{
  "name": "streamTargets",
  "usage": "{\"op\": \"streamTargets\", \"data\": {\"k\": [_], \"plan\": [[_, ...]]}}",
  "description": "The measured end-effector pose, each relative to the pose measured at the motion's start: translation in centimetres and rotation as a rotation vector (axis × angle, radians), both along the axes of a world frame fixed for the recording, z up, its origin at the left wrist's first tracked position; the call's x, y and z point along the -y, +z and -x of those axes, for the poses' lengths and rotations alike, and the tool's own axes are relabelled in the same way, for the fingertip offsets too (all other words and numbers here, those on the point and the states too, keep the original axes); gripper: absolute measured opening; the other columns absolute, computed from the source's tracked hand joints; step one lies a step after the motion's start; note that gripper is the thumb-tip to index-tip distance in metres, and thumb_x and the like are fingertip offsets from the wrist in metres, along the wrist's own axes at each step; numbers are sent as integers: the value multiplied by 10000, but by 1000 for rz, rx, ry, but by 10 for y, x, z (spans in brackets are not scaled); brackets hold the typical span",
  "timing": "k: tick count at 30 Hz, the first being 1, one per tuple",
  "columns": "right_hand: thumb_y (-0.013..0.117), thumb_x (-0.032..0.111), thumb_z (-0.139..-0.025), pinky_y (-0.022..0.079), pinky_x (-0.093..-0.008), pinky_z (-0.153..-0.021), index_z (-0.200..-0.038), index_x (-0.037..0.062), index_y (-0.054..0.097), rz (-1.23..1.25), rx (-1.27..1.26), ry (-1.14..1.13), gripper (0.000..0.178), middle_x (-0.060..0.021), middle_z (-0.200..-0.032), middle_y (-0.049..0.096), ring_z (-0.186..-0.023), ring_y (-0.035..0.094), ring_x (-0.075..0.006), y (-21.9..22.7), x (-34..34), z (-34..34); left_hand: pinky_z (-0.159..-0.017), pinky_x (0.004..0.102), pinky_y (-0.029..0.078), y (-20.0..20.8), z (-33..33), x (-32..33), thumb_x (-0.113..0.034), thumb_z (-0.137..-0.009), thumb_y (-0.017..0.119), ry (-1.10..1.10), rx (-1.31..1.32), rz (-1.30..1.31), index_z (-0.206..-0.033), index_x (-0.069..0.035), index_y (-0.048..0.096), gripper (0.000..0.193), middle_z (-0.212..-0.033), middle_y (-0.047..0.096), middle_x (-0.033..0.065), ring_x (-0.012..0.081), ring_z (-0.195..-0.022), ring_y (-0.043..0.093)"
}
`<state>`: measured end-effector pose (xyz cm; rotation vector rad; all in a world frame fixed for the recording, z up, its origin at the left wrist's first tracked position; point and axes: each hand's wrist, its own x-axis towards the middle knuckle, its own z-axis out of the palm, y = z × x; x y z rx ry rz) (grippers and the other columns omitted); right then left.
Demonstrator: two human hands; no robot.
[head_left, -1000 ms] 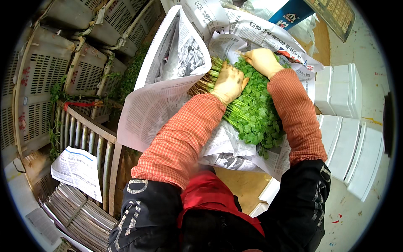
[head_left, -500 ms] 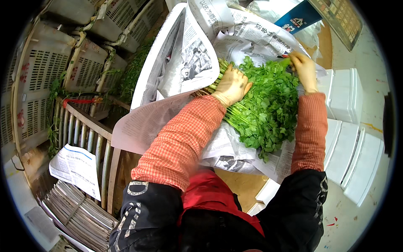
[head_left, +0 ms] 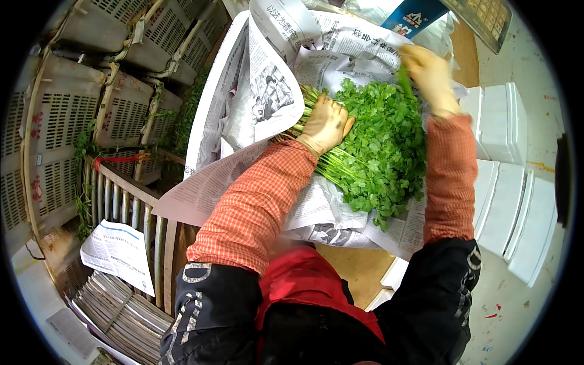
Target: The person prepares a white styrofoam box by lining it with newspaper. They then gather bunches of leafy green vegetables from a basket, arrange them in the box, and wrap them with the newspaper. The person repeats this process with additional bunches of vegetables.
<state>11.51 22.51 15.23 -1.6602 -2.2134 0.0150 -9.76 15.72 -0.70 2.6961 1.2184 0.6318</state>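
A thick bunch of leafy greens, looking like coriander (head_left: 386, 152), lies on newspaper (head_left: 313, 204) inside a white box (head_left: 199, 131), stems to the left and leaves to the right. My left hand (head_left: 327, 125), in a pale glove, is closed over the stems and presses on the bunch. Above the leaves' far right edge, my right hand (head_left: 427, 73), also gloved and slightly blurred, has its fingers closed on a light green sprig (head_left: 404, 82). What lies beneath the bunch is hidden. Several newspaper sheets stand up around the box's sides.
Slatted plastic crates (head_left: 64, 115) are stacked at the left, beside a metal-barred rack (head_left: 131, 198). A newspaper stack (head_left: 118, 313) lies at lower left. White foam boxes (head_left: 502, 204) stand at the right. A blue box (head_left: 410, 21) and a keypad device (head_left: 486, 21) sit at the far side.
My right hand has moved up and slightly left, lifting off the leaf edge with the sprig. The left hand stays on the stems. The whole view has shifted slightly.
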Motion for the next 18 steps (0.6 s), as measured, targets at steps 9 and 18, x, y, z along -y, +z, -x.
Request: {"op": "streamTargets", "data": {"k": [9, 18], "plan": [[569, 182, -894, 517, -328, -781, -1054, 81, 691, 276, 140, 22, 225, -157, -979, 687, -872, 674, -263, -32, -49, 70, -898, 453, 471, -14, 4, -3, -273, -901, 581, -17, 111, 26, -653, -82, 589, 314, -627, 580, 92, 221, -663, 571], [528, 185, -964, 456, -219, -604, -1120, -46, 642, -347, -970, -578, 302, -73, -848, 648, -665, 546, -96, 30, 114, -194, -879, 472, 461, -24, 5, -4, -223, -900, 571, -24, 226, -7, -760, -12, 624, 259, -729, 625, 148, 280, -736, 595]]}}
